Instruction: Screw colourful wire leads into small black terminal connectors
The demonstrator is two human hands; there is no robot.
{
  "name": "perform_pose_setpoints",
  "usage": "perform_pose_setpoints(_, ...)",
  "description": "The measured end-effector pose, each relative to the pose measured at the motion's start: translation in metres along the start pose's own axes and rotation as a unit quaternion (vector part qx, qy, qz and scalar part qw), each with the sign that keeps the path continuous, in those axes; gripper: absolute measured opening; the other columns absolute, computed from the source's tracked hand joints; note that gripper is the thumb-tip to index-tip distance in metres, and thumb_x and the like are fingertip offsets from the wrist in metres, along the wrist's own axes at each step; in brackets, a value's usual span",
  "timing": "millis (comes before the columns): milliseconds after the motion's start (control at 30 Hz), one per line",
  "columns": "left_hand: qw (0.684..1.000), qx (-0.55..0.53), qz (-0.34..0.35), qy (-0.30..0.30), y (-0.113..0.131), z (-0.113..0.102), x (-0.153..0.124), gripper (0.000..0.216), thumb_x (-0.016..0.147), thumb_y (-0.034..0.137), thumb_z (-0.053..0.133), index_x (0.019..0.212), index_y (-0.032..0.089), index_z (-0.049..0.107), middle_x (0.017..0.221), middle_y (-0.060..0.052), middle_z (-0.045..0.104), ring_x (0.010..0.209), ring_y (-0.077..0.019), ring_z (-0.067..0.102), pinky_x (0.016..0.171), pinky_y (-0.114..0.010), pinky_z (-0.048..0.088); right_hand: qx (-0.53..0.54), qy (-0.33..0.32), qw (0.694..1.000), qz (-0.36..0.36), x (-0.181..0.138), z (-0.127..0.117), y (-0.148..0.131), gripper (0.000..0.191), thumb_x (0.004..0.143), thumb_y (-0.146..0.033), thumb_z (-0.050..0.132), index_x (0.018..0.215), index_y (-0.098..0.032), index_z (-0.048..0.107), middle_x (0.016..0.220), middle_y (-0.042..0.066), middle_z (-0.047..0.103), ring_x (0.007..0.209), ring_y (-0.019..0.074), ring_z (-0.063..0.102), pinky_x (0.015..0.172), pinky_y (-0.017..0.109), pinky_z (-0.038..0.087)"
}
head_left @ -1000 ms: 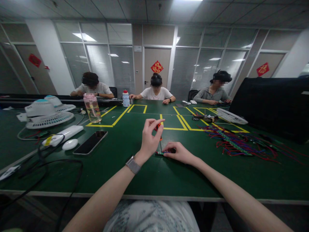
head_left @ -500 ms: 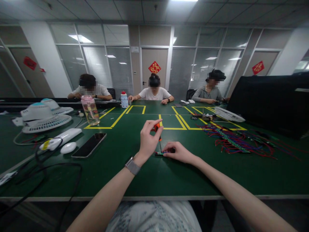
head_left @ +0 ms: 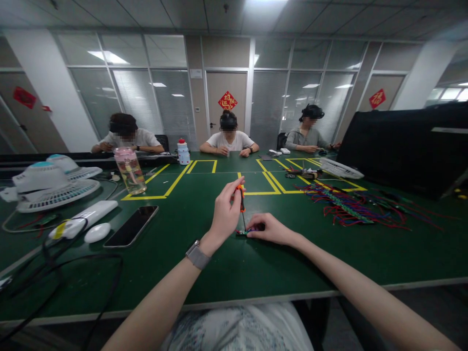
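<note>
My left hand [head_left: 225, 207] is closed round the orange and black handle of a screwdriver [head_left: 242, 204]. The screwdriver stands nearly upright, its thin shaft pointing down at a small green circuit board [head_left: 241, 233] on the table. Whether the tip sits in a screw is too small to tell. My right hand [head_left: 268, 228] pinches the right end of that board between thumb and fingers, resting low over the green tabletop [head_left: 219, 278].
Left lie a phone [head_left: 132, 226], a white mouse [head_left: 97, 233], black cables, white fans [head_left: 58, 187] and a drink bottle [head_left: 130, 170]. To the right are a heap of wired boards [head_left: 343, 204] and a black monitor [head_left: 405, 151]. Several people sit across the table.
The view has turned slightly to the right. My left fingers have closed in around the screwdriver handle. My right hand keeps its pinch on the board.
</note>
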State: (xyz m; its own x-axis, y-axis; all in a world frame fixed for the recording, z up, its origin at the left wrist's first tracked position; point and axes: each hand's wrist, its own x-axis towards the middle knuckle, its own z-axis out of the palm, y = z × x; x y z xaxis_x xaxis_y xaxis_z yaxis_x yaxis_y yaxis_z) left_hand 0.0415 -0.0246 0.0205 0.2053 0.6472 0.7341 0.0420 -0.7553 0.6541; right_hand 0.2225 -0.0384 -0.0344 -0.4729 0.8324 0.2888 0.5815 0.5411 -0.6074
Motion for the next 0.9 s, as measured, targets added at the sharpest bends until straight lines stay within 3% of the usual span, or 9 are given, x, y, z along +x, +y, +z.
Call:
perform_pose_setpoints(267, 0.999, -0.017, 0.004, -0.041, 0.005, -0.005, 0.005, 0.032, 0.095, 0.024, 0.047, 0.125, 0.023, 0.058, 0.116, -0.009, 0.062, 0.099, -0.0174, 0.065, 0.081, -0.028, 0.055, 0.009, -0.013, 1.0, -0.002, 0.013, 0.003, -0.007, 0.021, 0.076, -0.032, 0.073, 0.09, -0.016, 0.076, 0.076, 0.002, 0.065, 0.066, 0.0127, 0.055, 0.06, 0.024, 0.041)
perform_pose_setpoints(533, 0.997, 0.053, 0.04, -0.05, 0.009, -0.024, 0.008, 0.023, 0.088, 0.024, 0.058, 0.109, 0.023, 0.067, 0.101, -0.004, 0.06, 0.092, -0.0142, 0.061, 0.071, -0.022, 0.055, -0.033, -0.026, 0.999, 0.013, 0.031, 0.013, -0.028, 0.014, 0.075, -0.023, 0.072, 0.086, -0.016, 0.076, 0.075, 0.002, 0.066, 0.064, 0.0115, 0.055, 0.059, 0.021, 0.04)
perform_pose_setpoints(700, 0.999, 0.013, 0.016, -0.047, -0.001, -0.034, 0.012, 0.026, 0.094, 0.027, 0.047, 0.114, 0.02, 0.063, 0.114, -0.008, 0.063, 0.102, -0.0179, 0.065, 0.084, -0.028, 0.054, -0.035, -0.045, 0.998, 0.011, 0.038, 0.014, -0.027, 0.016, 0.074, -0.024, 0.073, 0.088, -0.016, 0.076, 0.073, 0.001, 0.063, 0.063, 0.0111, 0.054, 0.057, 0.021, 0.039)
perform_pose_setpoints(900, 0.998, -0.027, -0.034, -0.052, -0.007, -0.045, 0.022, 0.028, 0.088, 0.029, 0.057, 0.112, 0.016, 0.064, 0.104, -0.009, 0.07, 0.086, -0.0174, 0.07, 0.079, -0.031, 0.057, 0.01, -0.019, 1.0, 0.003, 0.028, 0.016, -0.014, 0.022, 0.074, -0.028, 0.075, 0.094, -0.018, 0.076, 0.081, 0.002, 0.064, 0.069, 0.012, 0.054, 0.062, 0.022, 0.041)
